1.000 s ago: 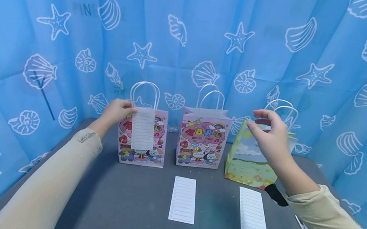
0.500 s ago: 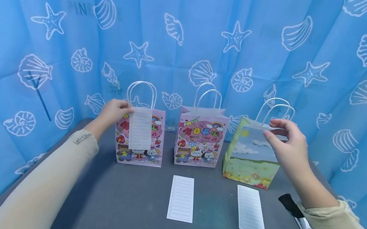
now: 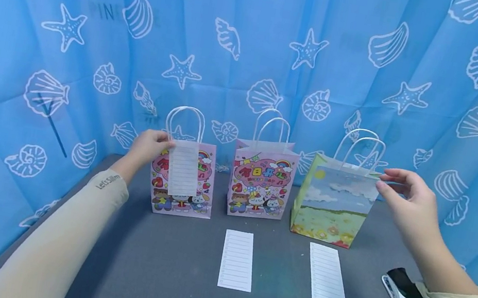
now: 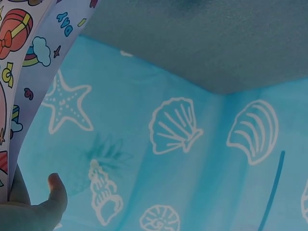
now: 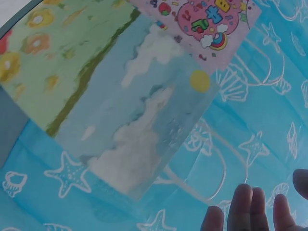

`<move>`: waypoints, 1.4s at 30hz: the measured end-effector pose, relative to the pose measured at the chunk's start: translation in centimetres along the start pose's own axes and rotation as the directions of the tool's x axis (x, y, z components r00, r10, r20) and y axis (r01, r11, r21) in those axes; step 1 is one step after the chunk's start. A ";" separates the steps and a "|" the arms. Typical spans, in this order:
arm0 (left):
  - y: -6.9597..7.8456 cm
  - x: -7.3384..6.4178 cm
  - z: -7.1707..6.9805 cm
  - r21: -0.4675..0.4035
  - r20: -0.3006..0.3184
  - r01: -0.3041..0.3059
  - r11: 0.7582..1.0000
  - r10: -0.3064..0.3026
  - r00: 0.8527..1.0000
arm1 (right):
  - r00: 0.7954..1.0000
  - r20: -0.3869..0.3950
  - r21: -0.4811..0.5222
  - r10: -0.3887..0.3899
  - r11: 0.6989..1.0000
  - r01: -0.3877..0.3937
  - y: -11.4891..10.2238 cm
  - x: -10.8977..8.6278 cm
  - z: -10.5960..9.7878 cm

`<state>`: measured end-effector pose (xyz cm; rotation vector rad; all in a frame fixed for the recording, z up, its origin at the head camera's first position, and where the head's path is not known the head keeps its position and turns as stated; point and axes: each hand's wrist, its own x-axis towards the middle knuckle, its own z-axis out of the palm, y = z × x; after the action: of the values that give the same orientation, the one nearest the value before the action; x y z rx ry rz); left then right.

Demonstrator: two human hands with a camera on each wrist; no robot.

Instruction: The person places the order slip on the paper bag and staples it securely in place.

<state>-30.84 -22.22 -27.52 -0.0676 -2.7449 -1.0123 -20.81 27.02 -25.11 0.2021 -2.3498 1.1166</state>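
Note:
In the head view my left hand (image 3: 148,151) pinches the upper left corner of a lined paper slip (image 3: 184,169) against the front of the left pink cartoon gift bag (image 3: 202,205). The left wrist view shows that bag's printed side (image 4: 36,62); the slip is hidden there. My right hand (image 3: 414,200) hovers beside the upper right corner of the landscape-print gift bag (image 3: 336,201), thumb and fingers apart and holding nothing. In the right wrist view its fingers (image 5: 248,209) are extended, clear of the bag. A second pink gift bag (image 3: 261,184) stands upright in the middle.
Two more lined slips lie flat on the grey table (image 3: 154,266): one slip (image 3: 238,261) before the middle bag, another slip (image 3: 328,276) before the landscape bag. A white stapler (image 3: 394,292) lies at the right, below my right forearm. A blue shell-print curtain (image 3: 248,30) hangs behind.
My right hand has moved rightward and slightly down, from in front of the landscape bag to its right edge, uncovering the bag's front and the stapler. My left hand keeps its grip on the slip.

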 end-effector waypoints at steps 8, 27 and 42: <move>0.0 -0.2 0.0 -0.004 0.003 0.005 1.000 -0.005 1.000 | 0.998 0.031 -0.017 0.050 0.999 -0.049 1.3 -0.6 -1.9; 0.0 -0.3 0.3 -0.013 -0.008 -0.002 1.000 0.002 1.000 | 0.976 0.083 -0.116 0.200 0.975 -0.190 5.7 -2.6 -4.0; 0.0 -0.1 0.4 -0.009 -0.009 0.013 1.000 -0.013 1.000 | 0.914 0.167 -0.122 0.371 0.927 -0.354 8.5 -4.0 -3.8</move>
<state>-30.79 -21.98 -27.89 -0.0461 -2.7364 -1.0262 -18.89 35.11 -30.95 -0.1803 -2.6745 1.2003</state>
